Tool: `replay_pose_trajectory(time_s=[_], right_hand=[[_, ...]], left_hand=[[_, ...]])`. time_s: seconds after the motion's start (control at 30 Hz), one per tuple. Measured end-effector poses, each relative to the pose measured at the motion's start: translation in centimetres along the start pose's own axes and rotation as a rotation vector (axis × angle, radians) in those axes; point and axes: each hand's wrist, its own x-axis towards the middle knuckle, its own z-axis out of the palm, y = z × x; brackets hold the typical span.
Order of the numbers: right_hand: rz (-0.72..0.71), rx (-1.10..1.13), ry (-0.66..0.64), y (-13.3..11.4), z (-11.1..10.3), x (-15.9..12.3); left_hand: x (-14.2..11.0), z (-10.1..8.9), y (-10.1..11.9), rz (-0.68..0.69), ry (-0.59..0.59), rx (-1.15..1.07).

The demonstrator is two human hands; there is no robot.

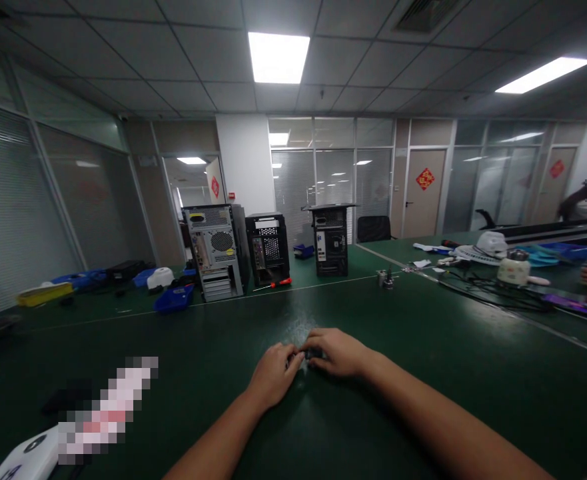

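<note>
A long green table (448,340) fills most of the lower view. Three computer cases stand upright on it: a tall left case (223,253), a smaller middle case (268,247) and a right case (330,240) with one flat panel on top. Two bare forearms reach in from below and converge, wrists low over the table. The right hand (342,350) arches palm down, fingers curled; the left hand (272,375) angles in to meet it, fingertips touching or nearly so. One blue tray (174,299) sits before the left case, and one red-handled screwdriver (280,283) lies by the middle one. Between the two hands, just above or on the tabletop, is one small dark object (314,353): right thumb and fingers pinch it; whether the left grips anything, I cannot tell
</note>
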Motion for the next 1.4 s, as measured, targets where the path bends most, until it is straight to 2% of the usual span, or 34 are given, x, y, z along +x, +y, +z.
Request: replay_pose_trajectory(time_s=[0.13,0.4,0.6,0.87,0.97,1.07,1.13,1.27,1.4], right_hand=[[0.014,-0.015,0.025,-1.7,0.9,0.5],[-0.011,-0.06,0.015,-0.7,0.4,0.1],[0.114,-0.034,0.078,0.0,0.5,-0.2],[0.032,-0.163,0.038,-2.0,2.1,0.8],[0.026,-0.187,0.049,-1.9,2.1,1.0],[0.075,-0.197,0.052,-0.2,1.5,0.7],[0.172,-0.214,0.054,1.9,0.9,0.1],[0.453,-0.194,0.075,7.8,-0.5,-2.5],[0.689,-0.041,0.23,13.8,-1.7,-5.8]], left_hand=[[0.1,0.1,-0.2,0.018,0.016,-0.003],[0.1,0.2,0.2,0.025,0.024,0.017],[0.1,0.1,0.2,-0.012,0.014,0.006],[0.0,0.0,0.2,0.024,0.02,-0.018],[0.1,-0.2,0.4,0.015,0.014,-0.022],[0.1,-0.4,0.6,0.009,0.016,-0.017],[0.1,-0.3,0.6,0.007,0.015,-0.013],[0.0,-0.2,0.4,0.008,0.009,-0.032],[0.2,0.0,0.2,0.013,0.006,-0.038]])
